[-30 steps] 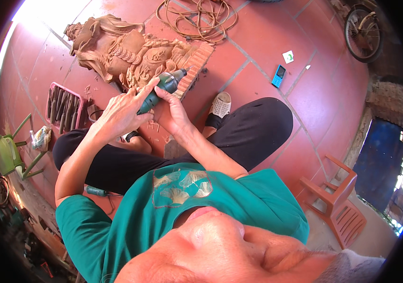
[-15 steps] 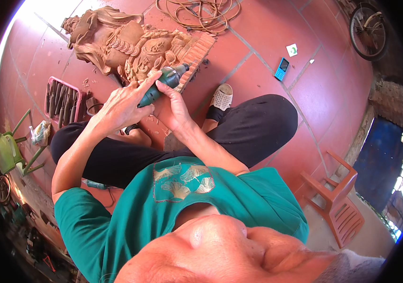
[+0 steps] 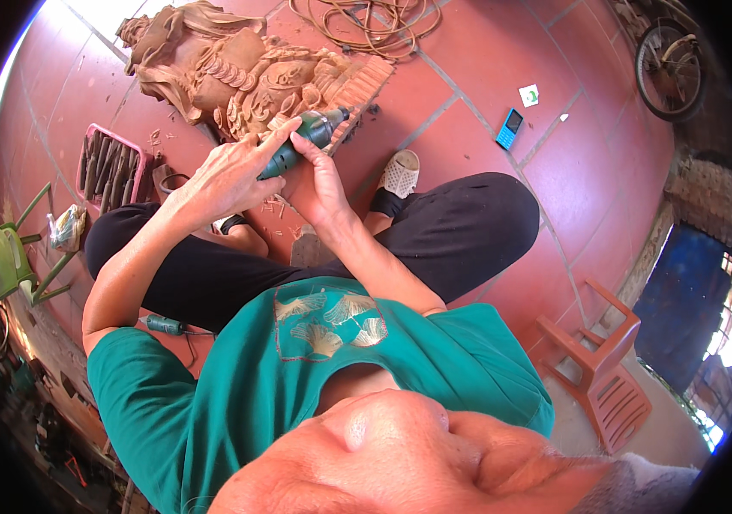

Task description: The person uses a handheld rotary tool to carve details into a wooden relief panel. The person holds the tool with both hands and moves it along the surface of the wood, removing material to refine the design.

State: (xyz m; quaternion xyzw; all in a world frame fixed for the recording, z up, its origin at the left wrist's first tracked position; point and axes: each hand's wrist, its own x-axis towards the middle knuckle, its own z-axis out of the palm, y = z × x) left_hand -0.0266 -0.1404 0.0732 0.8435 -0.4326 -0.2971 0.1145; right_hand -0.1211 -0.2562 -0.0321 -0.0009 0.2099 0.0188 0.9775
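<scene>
A green die grinder (image 3: 306, 140) lies between my hands, its dark nose pointing up and right over the ribbed base end of the carving. My left hand (image 3: 227, 176) is closed on its rear, with the index finger stretched along the body. My right hand (image 3: 319, 184) grips it from the right side, thumb along the housing and the other fingers mostly hidden. Just beyond my hands, the brown carved wooden figure (image 3: 227, 68) lies on the floor, its base end to the right. Whether the tool's tip touches the wood, I cannot tell.
A pink tray (image 3: 143, 160) of chisel-like tools stands at the left, near a green stool (image 3: 4, 259). Another green power tool (image 3: 163, 324) lies by my left thigh. Beyond are a coiled cord (image 3: 366, 34), a blue phone (image 3: 510, 128) and, at right, a toppled orange-brown chair (image 3: 593, 364).
The view has shifted slightly, showing more of the power tool by my thigh. Both hands keep their hold on the die grinder, whose nose now points a little more to the right.
</scene>
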